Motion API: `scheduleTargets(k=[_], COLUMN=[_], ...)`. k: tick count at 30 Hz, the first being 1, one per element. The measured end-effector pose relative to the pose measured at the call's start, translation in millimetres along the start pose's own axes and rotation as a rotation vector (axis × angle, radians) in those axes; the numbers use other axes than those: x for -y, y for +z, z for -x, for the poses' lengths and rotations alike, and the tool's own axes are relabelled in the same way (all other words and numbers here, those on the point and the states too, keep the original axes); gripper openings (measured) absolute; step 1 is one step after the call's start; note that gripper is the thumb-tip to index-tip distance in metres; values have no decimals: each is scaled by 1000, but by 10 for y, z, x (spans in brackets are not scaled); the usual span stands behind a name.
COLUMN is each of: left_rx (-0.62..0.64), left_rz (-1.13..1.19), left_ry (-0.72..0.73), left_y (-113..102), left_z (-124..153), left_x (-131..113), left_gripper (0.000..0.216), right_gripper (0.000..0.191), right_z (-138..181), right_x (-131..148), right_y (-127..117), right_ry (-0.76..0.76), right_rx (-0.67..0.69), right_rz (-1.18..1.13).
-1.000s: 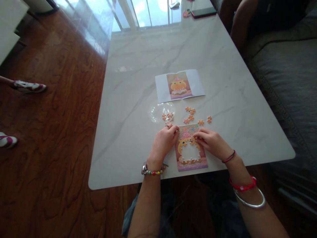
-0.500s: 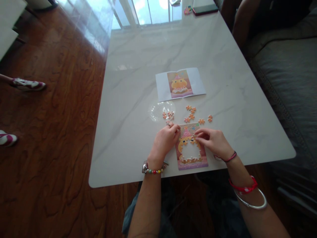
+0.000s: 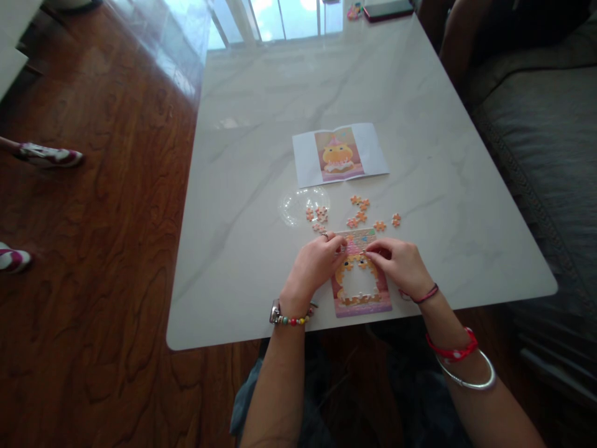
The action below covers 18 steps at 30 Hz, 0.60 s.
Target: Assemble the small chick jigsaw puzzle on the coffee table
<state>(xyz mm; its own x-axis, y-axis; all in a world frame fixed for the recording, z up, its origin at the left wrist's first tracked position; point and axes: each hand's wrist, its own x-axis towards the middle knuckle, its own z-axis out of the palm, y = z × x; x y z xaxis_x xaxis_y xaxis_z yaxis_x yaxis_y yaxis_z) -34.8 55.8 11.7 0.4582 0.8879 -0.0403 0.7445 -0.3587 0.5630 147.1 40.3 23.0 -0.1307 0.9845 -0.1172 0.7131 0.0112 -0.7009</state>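
A partly assembled jigsaw puzzle [image 3: 361, 308] lies near the table's front edge, with a gap in its middle where white shows through. My left hand [image 3: 319, 261] rests at its upper left side, fingers curled closed; what they hold, if anything, is hidden. My right hand [image 3: 401, 264] is over the upper right side, thumb and forefinger pinched on a small puzzle piece just above the yellow figure. Loose orange puzzle pieces [image 3: 361, 216] lie beyond the puzzle, with more at the left [image 3: 321, 214] and right [image 3: 379, 226].
A folded sheet with the printed picture [image 3: 338, 155] lies behind the pieces. A clear round plastic item [image 3: 293, 208] sits to its front left. A dark phone [image 3: 388, 10] is at the table's [image 3: 242, 249] far end. A sofa [image 3: 550, 137] stands at right; another person's shoe [image 3: 49, 155] shows at left.
My right hand has shifted slightly left over the puzzle, and my left hand slightly right, bringing their fingers closer. The loose pieces keep their places on the table.
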Motion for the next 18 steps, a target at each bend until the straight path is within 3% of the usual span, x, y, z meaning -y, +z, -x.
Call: scheduleTargets(k=[4,11,18], left_rx=[2,41,41], left_rz=[-12,-1,-32], left_ry=[-9,35,12], left_y=[-7,57,131], left_z=[-4,-29,-60], left_x=[-14,-111,-174], left_gripper=[17,20,17], right_gripper=[11,9,12], right_z=[1,-3,26], right_x=[3,-43,-40], right_y=[20,82,104], right_ry=[38,-81,-113], right_rx=[8,-52,-22], right_rz=[-36,105,253])
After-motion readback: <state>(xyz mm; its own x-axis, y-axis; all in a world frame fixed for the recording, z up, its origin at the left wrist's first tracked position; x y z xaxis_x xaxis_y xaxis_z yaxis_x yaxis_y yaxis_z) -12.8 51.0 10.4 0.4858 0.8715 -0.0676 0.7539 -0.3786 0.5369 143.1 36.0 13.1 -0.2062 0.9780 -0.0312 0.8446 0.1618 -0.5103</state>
